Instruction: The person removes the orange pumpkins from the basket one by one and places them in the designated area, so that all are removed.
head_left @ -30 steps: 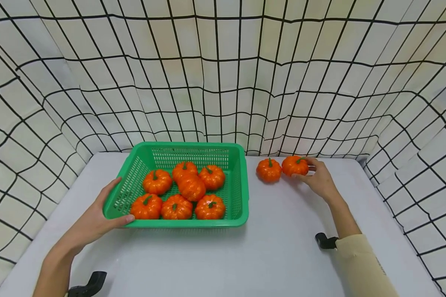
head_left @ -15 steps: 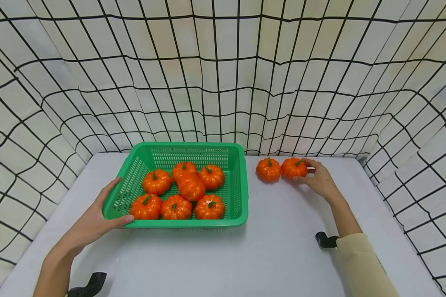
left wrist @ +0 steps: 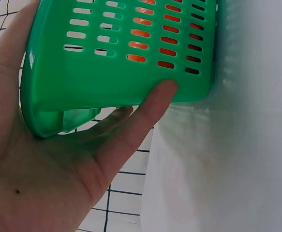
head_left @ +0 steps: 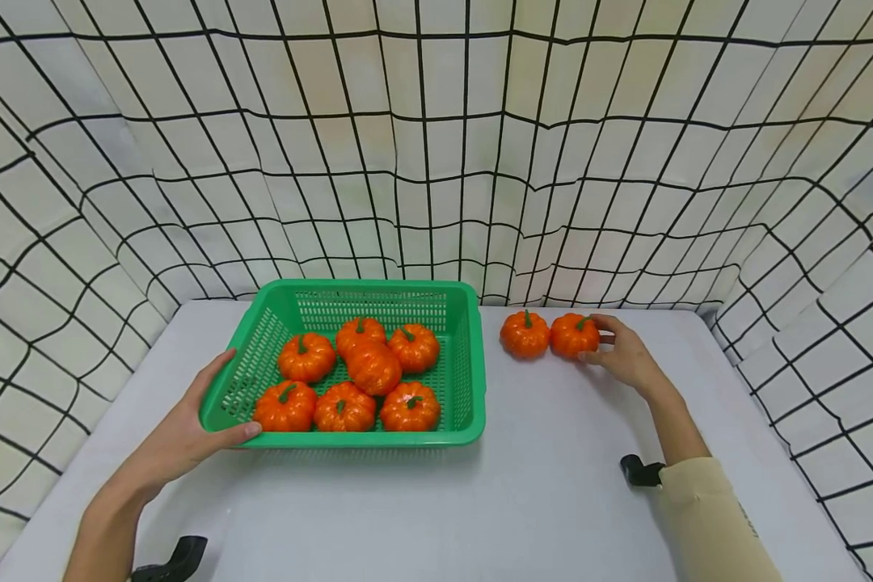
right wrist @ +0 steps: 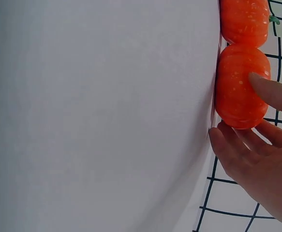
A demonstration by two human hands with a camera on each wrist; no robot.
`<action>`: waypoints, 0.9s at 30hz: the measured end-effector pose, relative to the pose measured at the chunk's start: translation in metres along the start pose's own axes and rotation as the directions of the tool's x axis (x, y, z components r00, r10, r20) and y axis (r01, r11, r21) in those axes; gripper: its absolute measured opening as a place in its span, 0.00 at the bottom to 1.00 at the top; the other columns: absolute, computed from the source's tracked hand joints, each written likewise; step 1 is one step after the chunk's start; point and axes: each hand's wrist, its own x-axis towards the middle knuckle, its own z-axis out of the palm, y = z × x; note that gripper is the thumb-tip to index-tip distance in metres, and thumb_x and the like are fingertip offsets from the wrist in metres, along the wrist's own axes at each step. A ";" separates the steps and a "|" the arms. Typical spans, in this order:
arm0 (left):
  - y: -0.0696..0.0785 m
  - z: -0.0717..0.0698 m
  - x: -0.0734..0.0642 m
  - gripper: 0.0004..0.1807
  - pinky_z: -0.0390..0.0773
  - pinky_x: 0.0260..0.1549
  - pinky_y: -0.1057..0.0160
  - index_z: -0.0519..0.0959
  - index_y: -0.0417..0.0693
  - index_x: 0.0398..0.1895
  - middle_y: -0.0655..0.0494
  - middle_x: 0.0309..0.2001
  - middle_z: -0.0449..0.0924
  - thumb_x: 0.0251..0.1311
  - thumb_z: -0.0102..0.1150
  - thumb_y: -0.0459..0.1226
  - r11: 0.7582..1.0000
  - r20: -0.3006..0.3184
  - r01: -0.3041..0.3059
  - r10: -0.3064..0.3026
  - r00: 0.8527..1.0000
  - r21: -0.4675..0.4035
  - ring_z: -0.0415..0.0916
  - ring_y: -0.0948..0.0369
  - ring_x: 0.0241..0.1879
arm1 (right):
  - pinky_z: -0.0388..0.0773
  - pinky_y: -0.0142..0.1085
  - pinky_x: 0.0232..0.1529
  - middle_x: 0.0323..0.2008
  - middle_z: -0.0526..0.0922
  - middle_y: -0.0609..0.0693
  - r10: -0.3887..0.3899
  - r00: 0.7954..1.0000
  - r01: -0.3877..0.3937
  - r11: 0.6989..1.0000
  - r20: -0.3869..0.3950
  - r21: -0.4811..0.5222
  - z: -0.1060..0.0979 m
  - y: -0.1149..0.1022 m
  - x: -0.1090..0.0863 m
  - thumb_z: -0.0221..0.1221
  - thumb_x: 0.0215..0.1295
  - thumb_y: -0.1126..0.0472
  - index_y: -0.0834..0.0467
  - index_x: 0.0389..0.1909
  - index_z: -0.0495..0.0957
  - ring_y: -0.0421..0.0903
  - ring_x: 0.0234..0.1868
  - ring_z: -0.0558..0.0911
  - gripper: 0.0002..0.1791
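Note:
My left hand [head_left: 183,428] grips the near left corner of a green plastic basket [head_left: 378,439], thumb over the front rim. Up close in the left wrist view, a finger [left wrist: 153,104] lies along the slotted basket wall [left wrist: 82,79]. Several orange toy pumpkins [head_left: 345,406] with green stems are in the basket, one [head_left: 374,368] resting on others. Right of it, my right hand [head_left: 626,352] holds a pumpkin [head_left: 574,336] at its right side. In the right wrist view the thumb [right wrist: 271,92] lies on that pumpkin [right wrist: 240,92], the other fingers at its end. It sits against another pumpkin [head_left: 525,335].
The white tabletop [head_left: 436,509] stretches in front of the basket. A black grid net [head_left: 436,170] over pale sheeting walls in the back and sides. Black wrist mounts [head_left: 640,470] stick out near both forearms.
The pumpkin at my right hand has shifted slightly left and settled flatter beside its neighbour, the right thumb moving along its side. My left hand and the basket stay nearly still.

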 end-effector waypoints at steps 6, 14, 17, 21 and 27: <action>-0.001 0.000 0.000 0.62 0.62 0.60 0.25 0.27 0.68 0.85 0.31 0.84 0.34 0.66 0.68 0.49 1.000 -0.004 0.003 -0.003 1.000 0.005 0.49 0.30 0.73 | 0.69 0.63 0.71 0.80 0.58 0.68 0.006 1.000 -0.006 1.000 0.012 -0.024 -0.002 -0.002 0.000 0.64 0.70 0.62 0.65 0.82 0.51 0.69 0.77 0.63 0.45; -0.002 -0.001 0.000 0.62 0.62 0.60 0.24 0.27 0.66 0.85 0.30 0.84 0.33 0.66 0.67 0.49 1.000 -0.003 0.021 -0.021 1.000 0.013 0.49 0.29 0.73 | 0.71 0.62 0.70 0.74 0.67 0.69 -0.054 0.985 0.049 0.998 -0.165 -0.034 -0.007 -0.017 -0.005 0.65 0.71 0.56 0.64 0.78 0.59 0.68 0.74 0.68 0.40; -0.003 0.000 0.001 0.62 0.61 0.60 0.23 0.26 0.66 0.85 0.29 0.83 0.33 0.66 0.67 0.49 0.999 -0.001 0.029 -0.029 1.000 0.013 0.48 0.28 0.73 | 0.71 0.60 0.70 0.71 0.71 0.66 -0.106 0.963 0.102 0.994 -0.247 -0.028 -0.005 -0.026 -0.008 0.66 0.71 0.55 0.63 0.75 0.64 0.65 0.71 0.70 0.37; -0.002 0.001 0.000 0.62 0.61 0.61 0.23 0.27 0.66 0.85 0.29 0.84 0.33 0.66 0.67 0.48 1.000 0.000 0.029 -0.029 1.000 0.004 0.48 0.28 0.74 | 0.73 0.57 0.68 0.67 0.75 0.64 -0.178 0.938 0.183 0.983 -0.296 -0.013 0.000 -0.039 -0.011 0.66 0.71 0.55 0.62 0.72 0.69 0.62 0.68 0.74 0.33; -0.002 0.002 0.000 0.62 0.61 0.61 0.23 0.27 0.67 0.85 0.30 0.84 0.33 0.66 0.67 0.48 1.000 -0.002 0.028 -0.028 1.000 0.004 0.49 0.28 0.73 | 0.75 0.55 0.66 0.65 0.79 0.59 -0.251 0.928 0.267 0.963 -0.276 0.024 0.011 -0.056 -0.012 0.67 0.71 0.55 0.60 0.68 0.73 0.57 0.65 0.77 0.29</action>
